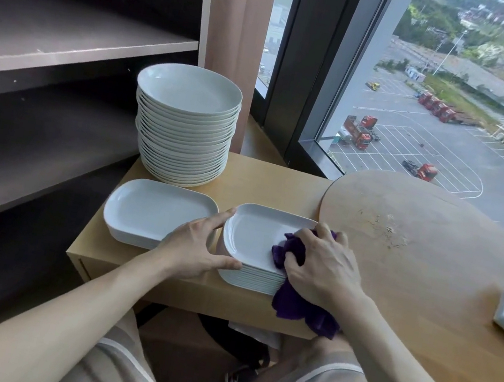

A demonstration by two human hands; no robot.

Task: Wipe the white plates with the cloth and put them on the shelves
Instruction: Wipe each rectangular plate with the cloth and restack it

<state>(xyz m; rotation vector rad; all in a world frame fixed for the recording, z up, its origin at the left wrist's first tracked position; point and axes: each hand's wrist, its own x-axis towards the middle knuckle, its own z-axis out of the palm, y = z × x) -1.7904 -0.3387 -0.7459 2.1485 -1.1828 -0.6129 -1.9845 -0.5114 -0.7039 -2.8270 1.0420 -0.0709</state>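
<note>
Rectangular stack (248,279) on worktop (266,180), top plate (251,236) mid-wipe: right hand (322,263) clutched purple cloth (291,253) on it; left hand (197,245), spread wide, braced corner. Second pile (152,213) at 9 o'clock, round stack (184,125) at 11. No plates seen on shelves (69,34); nearly all remained.

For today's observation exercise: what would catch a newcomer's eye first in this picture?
The tall stack of round white plates stands at the back of the small table, beside dark shelves. In front, the right hand grips a purple cloth on a rectangular plate stack that the left hand touches.
</note>
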